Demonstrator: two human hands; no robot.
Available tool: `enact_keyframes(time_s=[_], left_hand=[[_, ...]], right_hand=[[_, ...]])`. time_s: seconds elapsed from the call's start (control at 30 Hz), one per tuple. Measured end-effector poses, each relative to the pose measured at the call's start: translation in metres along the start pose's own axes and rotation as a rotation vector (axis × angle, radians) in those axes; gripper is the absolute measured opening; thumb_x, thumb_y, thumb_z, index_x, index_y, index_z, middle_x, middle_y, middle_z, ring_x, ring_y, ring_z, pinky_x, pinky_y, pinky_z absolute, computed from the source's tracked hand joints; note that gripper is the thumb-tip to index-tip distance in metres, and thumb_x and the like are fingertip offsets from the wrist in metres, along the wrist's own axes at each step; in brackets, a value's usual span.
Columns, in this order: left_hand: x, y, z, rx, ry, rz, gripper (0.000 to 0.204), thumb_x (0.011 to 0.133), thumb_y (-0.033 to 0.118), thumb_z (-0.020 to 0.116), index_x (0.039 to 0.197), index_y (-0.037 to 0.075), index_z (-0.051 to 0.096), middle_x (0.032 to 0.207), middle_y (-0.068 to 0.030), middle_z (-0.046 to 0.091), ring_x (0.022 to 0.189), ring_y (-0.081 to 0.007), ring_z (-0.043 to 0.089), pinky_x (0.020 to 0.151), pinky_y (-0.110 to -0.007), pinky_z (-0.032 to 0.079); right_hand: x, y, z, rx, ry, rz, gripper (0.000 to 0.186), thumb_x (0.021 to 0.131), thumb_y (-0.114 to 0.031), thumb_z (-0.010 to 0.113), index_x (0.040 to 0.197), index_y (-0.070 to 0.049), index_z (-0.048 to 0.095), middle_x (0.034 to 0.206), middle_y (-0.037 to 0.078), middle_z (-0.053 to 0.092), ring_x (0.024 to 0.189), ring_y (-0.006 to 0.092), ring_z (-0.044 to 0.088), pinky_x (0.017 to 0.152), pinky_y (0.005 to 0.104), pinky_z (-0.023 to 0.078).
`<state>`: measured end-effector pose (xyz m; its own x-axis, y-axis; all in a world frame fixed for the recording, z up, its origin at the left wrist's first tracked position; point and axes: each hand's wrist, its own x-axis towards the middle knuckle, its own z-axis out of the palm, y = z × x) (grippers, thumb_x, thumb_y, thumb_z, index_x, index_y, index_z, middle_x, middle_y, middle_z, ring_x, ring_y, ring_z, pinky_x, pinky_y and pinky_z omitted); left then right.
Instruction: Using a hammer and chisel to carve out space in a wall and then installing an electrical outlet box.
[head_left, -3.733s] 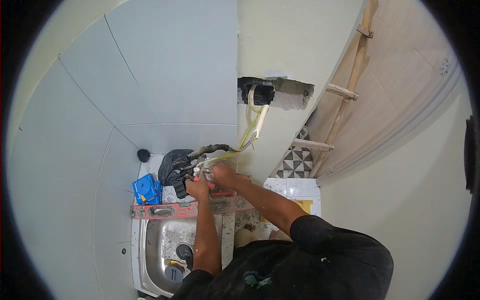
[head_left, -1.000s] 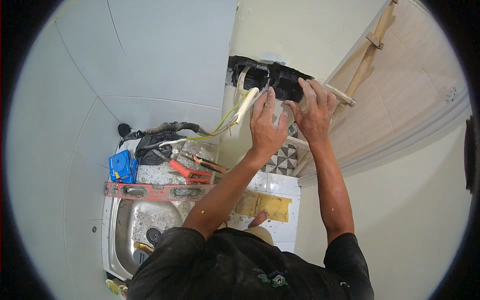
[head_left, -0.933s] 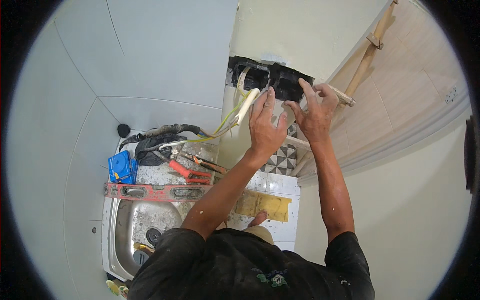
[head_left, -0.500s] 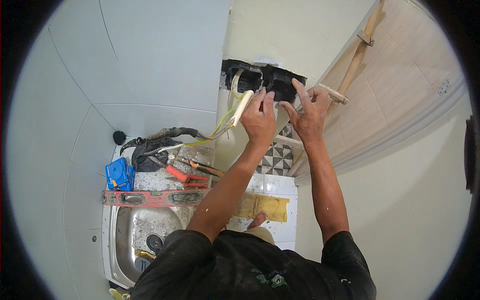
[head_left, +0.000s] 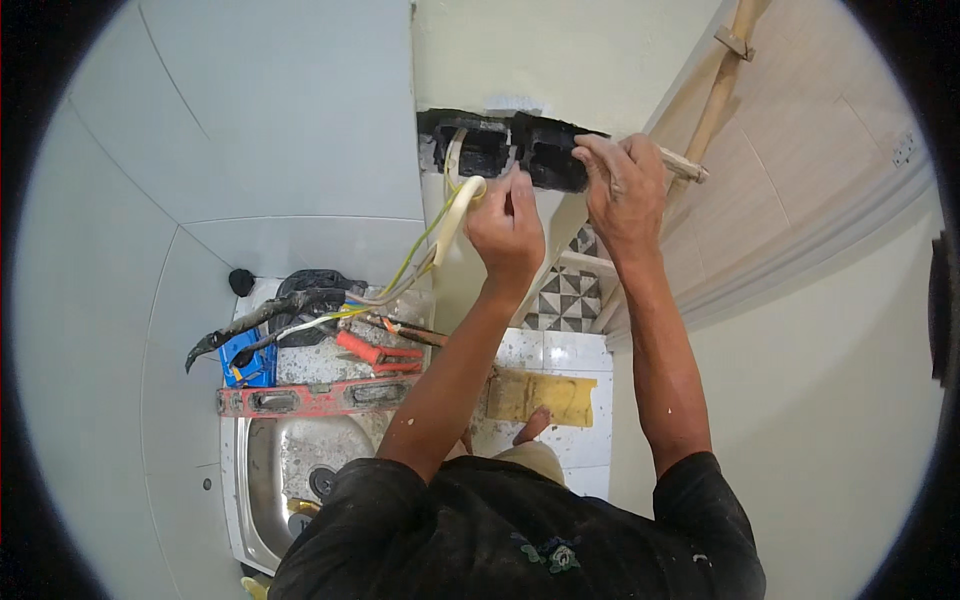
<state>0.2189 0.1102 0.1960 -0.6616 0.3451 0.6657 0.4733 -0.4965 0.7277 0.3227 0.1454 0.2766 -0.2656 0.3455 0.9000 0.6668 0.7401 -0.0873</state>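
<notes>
Two black electrical boxes sit side by side in a rough opening in the cream wall. My right hand (head_left: 627, 195) pinches the right edge of the right-hand box (head_left: 556, 157) between thumb and fingers. Just below the gap between the boxes, my left hand (head_left: 505, 225) is closed with its fingertips together; what they hold, if anything, is hidden. Beside that hand a bent cream conduit (head_left: 455, 218) hangs with several wires (head_left: 412, 265) running through or along it. Some wires enter the left-hand box (head_left: 484, 150). Their bundled end, wrapped in black (head_left: 235, 325), hangs over the counter.
Pliers with red handles (head_left: 375, 350), a blue box (head_left: 246, 360), black plastic (head_left: 310, 290) and a red spirit level (head_left: 320, 397) lie by the steel sink (head_left: 262, 480). A bamboo ladder (head_left: 722, 95) leans at the right. A yellow board (head_left: 545, 397) lies on the floor near my foot.
My right hand's spread fingers have come together on the box's right edge. My left hand has shifted slightly left. The wrapped wire end has swung left and toward me, over the blue box.
</notes>
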Motion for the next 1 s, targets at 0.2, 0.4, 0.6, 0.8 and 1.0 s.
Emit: enact_keyframes(time_s=[0.2,0.4,0.6,0.8,1.0], left_hand=[[-0.018,-0.003,-0.008,0.022,-0.089,-0.153,0.025,0.077,0.0,0.059,0.102,0.0,0.065,0.074,-0.0053,0.053,0.06,-0.0124,0.052,0.055,-0.024,0.045],[-0.031,0.001,-0.002,-0.061,0.002,-0.31,0.029,0.078,0.002,0.062,0.106,0.001,0.063,0.071,-0.004,0.052,0.057,-0.0095,0.049,0.053,-0.023,0.043],[-0.028,0.002,0.004,-0.056,0.089,-0.141,0.03,0.078,0.004,0.064,0.108,0.0,0.061,0.065,-0.0016,0.051,0.053,-0.008,0.045,0.05,-0.023,0.041],[-0.098,0.0,-0.004,-0.111,0.143,-0.263,0.031,0.075,0.003,0.066,0.105,0.001,0.061,0.068,-0.0031,0.052,0.051,-0.0089,0.045,0.049,-0.023,0.041],[-0.144,0.004,0.005,0.026,0.272,-0.167,0.044,0.065,0.007,0.074,0.107,0.004,0.061,0.094,-0.01,0.056,0.075,-0.0217,0.052,0.067,-0.033,0.043]], right_hand=[[0.002,0.004,-0.012,-0.001,-0.088,-0.031,0.018,0.074,-0.016,0.07,0.092,-0.013,0.069,0.067,0.008,0.046,0.063,0.0264,0.05,0.056,0.0379,0.039],[0.008,0.011,-0.018,0.068,-0.29,-0.007,0.022,0.079,-0.015,0.066,0.101,-0.014,0.068,0.072,0.013,0.06,0.06,0.0304,0.057,0.055,0.0381,0.045],[0.025,0.012,-0.033,-0.006,-0.511,-0.037,0.024,0.081,-0.016,0.064,0.105,-0.015,0.067,0.076,0.018,0.062,0.062,0.0334,0.06,0.056,0.037,0.046],[0.028,0.015,-0.034,0.055,-0.468,-0.27,0.023,0.082,-0.016,0.064,0.104,-0.011,0.067,0.077,0.02,0.061,0.06,0.0332,0.058,0.057,0.0355,0.046],[0.033,0.009,-0.038,-0.098,-0.573,-0.129,0.026,0.083,-0.018,0.063,0.107,-0.009,0.066,0.082,0.02,0.064,0.064,0.0238,0.062,0.063,0.0311,0.047]])
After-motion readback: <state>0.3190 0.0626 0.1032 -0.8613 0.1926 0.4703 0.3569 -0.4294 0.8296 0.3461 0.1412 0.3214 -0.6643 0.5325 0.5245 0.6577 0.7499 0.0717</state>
